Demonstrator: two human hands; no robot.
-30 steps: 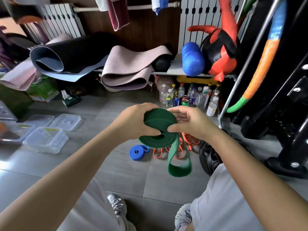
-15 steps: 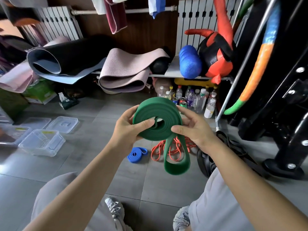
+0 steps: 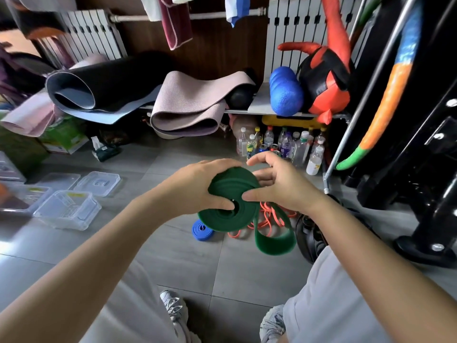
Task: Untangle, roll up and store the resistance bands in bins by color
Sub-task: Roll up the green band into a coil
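Your left hand (image 3: 197,191) curls round the rolled green band (image 3: 222,220), thumb at its centre hole. Your right hand (image 3: 279,186) pinches the coil's right edge, thumb in front, fingers loosely spread behind. The band's unrolled tail hangs below that hand, above the floor (image 3: 173,256).

The green band (image 3: 230,216) is matt rubber with a faintly grainy face. The blue band (image 3: 202,230) looks the same, and the orange band (image 3: 269,219) is thinner and smooth. The bins (image 3: 68,214) and lids (image 3: 97,183) are clear, glossy plastic. The floor (image 3: 173,256) is smooth grey tile with a dull sheen. The black mat (image 3: 111,85) is matt foam and the pink mat (image 3: 195,105) is finely ribbed. The roller (image 3: 285,95) is grainy blue foam. The pole (image 3: 347,134) is bare metal, the radiator (image 3: 94,30) is white-painted metal, and the black frame (image 3: 435,184) is glossy. The towel (image 3: 176,26) and shorts (image 3: 333,305) are soft cloth. The bottles (image 3: 300,149) are clear plastic.
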